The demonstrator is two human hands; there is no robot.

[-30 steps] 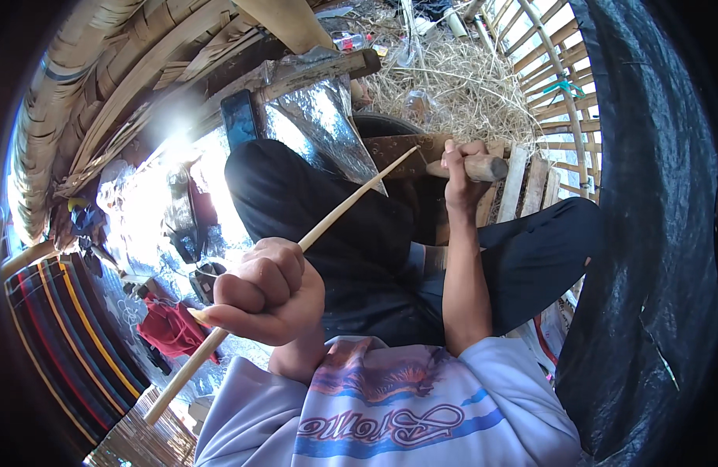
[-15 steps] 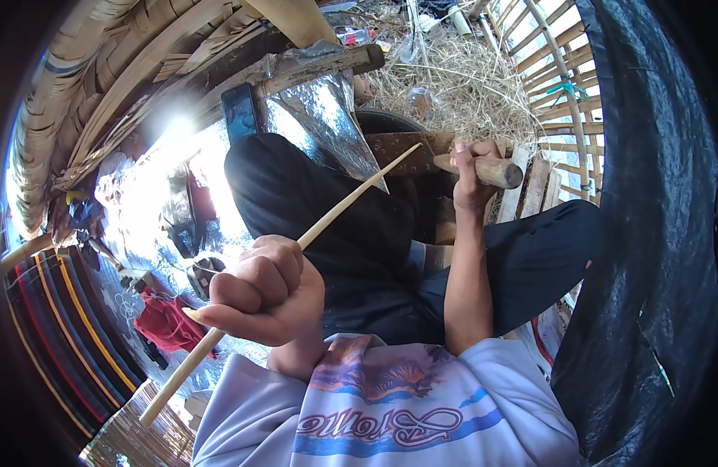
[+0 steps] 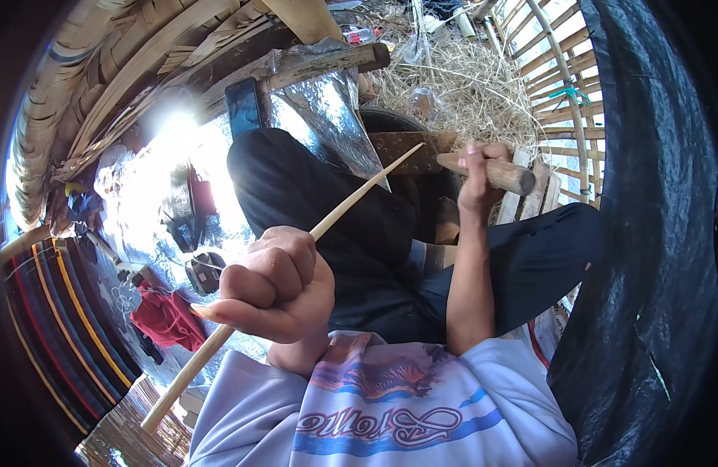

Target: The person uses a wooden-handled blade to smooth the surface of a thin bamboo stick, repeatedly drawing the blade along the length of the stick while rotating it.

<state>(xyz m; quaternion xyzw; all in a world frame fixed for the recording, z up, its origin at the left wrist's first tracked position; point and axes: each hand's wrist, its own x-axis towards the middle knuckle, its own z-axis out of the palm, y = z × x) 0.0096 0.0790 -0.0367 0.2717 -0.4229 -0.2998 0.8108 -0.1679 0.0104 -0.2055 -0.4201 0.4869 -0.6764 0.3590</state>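
Observation:
My left hand (image 3: 277, 284) is closed in a fist around a long, pale wooden stick (image 3: 359, 196). The stick slants across my lap, its thin pointed tip up toward the right and its thicker end down at the lower left. On the right, my right hand (image 3: 483, 175) grips a thick, tapered wooden handle (image 3: 508, 176) with a rounded butt. Whether a blade is fixed to that handle I cannot make out. The stick's tip lies a short way left of the handle, apart from it in the picture.
My crossed legs in dark trousers (image 3: 522, 245) lie beneath my hands. Ahead are a dark round container (image 3: 386, 118), a brown board (image 3: 406, 144) and dry straw (image 3: 468, 86). A phone (image 3: 242, 107) rests near my left knee. Black sheeting (image 3: 647, 233) hangs at the right, beside bamboo slats.
My left hand and the stick have shifted slightly right. My right hand, still on the wooden handle, has moved a little right and down. Both grips are unchanged.

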